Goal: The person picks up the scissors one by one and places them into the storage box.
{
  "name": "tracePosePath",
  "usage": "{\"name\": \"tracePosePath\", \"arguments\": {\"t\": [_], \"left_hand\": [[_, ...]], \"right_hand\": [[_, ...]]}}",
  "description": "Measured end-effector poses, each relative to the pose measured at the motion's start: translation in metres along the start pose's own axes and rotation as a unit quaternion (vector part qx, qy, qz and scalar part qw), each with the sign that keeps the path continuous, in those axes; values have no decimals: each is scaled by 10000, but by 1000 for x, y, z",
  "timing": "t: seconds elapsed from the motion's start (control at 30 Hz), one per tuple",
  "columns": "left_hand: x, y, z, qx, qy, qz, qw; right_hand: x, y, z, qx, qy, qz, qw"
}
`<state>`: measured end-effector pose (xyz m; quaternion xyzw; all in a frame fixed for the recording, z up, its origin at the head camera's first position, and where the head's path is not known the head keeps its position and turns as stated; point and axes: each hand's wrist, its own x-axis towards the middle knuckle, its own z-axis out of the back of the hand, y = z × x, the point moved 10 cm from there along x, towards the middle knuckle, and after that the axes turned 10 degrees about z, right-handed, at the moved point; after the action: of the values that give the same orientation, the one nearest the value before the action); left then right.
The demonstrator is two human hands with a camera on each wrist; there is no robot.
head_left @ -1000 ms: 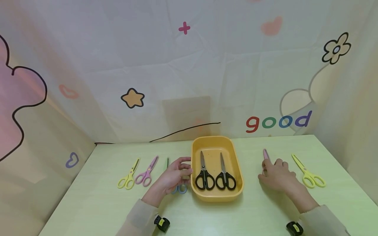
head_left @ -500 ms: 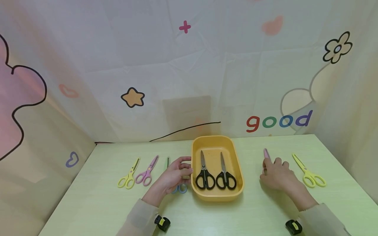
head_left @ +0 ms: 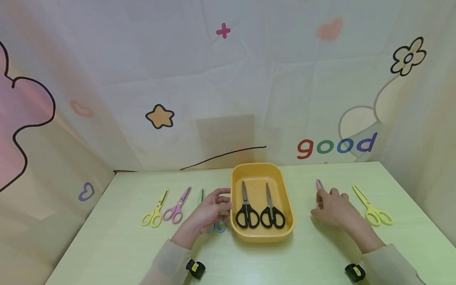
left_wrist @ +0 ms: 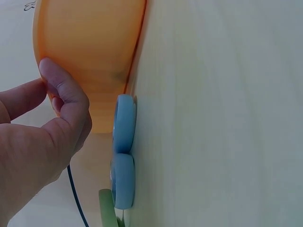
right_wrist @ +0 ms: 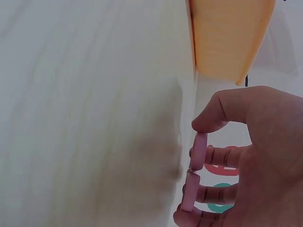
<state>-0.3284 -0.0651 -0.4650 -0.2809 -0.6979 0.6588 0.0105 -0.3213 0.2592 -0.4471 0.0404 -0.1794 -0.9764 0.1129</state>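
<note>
Far-left yellow scissors (head_left: 158, 204): on tabletop (head_left: 107, 237), well left of left grip.
Left-side pink scissors (head_left: 179, 204): just beside that yellow pair, nearer left grip, untouched.
Blue loops (left_wrist: 125, 142) and green blade (head_left: 202, 194): partly hidden by left grip; one pair or two, cannot tell.
Left grip (head_left: 211, 208): bent-fingered, touching near rim of tray (head_left: 258, 237); pinching or merely steadying, cannot tell.
Tray: just right of left grip, well left of right grip; holding two black scissors (head_left: 245, 201) side by side.
Right grip (head_left: 333, 209): clamped on loops of held pink scissors (head_left: 319, 185), thumb at one end, fingers behind or through; lifted or resting, cannot tell.
Far-right yellow scissors (head_left: 369, 206): near right grip, on its right, not touching.
Scissors step: securing held pink scissors by the handle, apparently.
Next move: probably calling for a firm pinch on both loops, clear of tray wall.
</note>
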Motion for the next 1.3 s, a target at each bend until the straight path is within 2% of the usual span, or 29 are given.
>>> {"name": "tracePosePath", "arguments": {"t": [0.57,0.93,1.3], "left_hand": [[-1,-2,-1,62,15,14,10000],[-2,-3,-1,60,38,-23,10000],[-3,-3,-1,71,56,-27,10000]], "right_hand": [[-8,49,35,-280,-823,653,9941],[-12,79,43,-180,-910,818,9923],[-9,104,38,-135,-906,1037,9904]]}}
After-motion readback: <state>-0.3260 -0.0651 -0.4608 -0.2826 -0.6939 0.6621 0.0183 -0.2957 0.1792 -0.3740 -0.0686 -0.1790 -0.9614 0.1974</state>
